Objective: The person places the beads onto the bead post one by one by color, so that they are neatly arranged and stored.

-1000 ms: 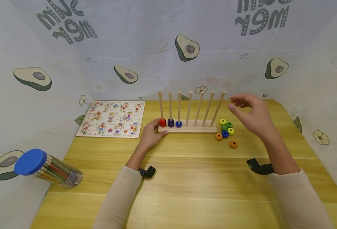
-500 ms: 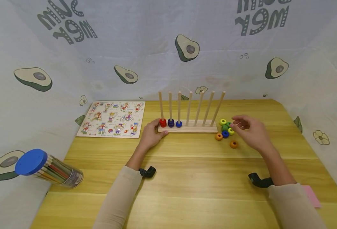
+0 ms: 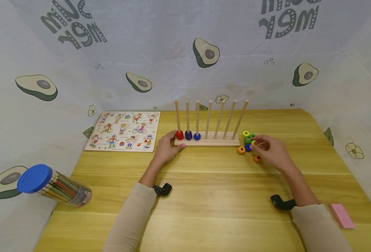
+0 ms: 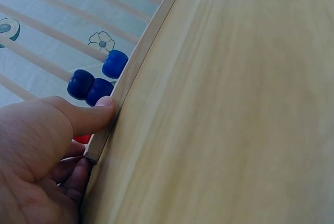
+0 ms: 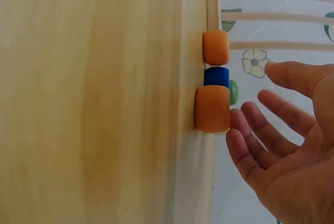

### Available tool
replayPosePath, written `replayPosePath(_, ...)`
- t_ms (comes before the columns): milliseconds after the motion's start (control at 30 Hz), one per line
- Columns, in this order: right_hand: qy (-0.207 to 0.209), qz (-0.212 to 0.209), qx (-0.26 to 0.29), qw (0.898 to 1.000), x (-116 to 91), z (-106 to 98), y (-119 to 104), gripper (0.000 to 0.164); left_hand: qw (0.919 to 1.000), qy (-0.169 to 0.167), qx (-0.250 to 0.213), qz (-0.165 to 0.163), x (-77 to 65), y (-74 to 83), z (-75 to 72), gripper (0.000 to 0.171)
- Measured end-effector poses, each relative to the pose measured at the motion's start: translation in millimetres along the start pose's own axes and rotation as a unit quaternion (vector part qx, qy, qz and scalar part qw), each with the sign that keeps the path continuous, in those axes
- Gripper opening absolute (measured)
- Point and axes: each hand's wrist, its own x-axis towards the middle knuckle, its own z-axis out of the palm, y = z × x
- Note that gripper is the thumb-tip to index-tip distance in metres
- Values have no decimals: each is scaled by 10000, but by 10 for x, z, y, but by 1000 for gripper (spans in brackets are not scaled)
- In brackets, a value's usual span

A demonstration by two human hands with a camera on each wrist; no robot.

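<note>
Left hand (image 3: 167, 148) grips the near-left end of a long, pale wooden base (image 3: 217, 141) – thumb on the front edge, fingers curled around the end. The base sits upright on the yellow wood-grain table (image 3: 204, 196), with a row of seven round wooden pegs (image 3: 208, 119). From the left: red beads (image 3: 179, 135) on the first, dark blue beads (image 3: 188, 135) on the second, one blue bead (image 3: 197, 136) on the third; the other four are bare.

Right hand (image 3: 275, 154) is at the loose pile past the base's right end, fingers loosely spread, thumb apart from them in the right wrist view. Pile: yellow bead (image 3: 245, 134), green bead (image 3: 247, 140), second green, second yellow, blue, plus an orange bead (image 3: 241, 150) at the base's front corner. The hand partly covers the second yellow. Another orange bead (image 3: 258, 159) lies in front – it blocks part of the pile in the right wrist view.

Around: flat picture board with cartoon figures (image 3: 116, 129) back left, clear pencil tub with blue lid (image 3: 62, 187) front left, pink rectangular block (image 3: 342, 216) beside the right sleeve.
</note>
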Motion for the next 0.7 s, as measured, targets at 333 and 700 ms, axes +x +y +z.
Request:
replayPosePath(333,-135,128,-47,9998,-11,77,4,43,10000,58,-9,24,-15,22,-11,64)
replayPosePath(700,-265,256,-135,9992,13,128,25,47,10000,50,29,-23,-17,29,-8,65)
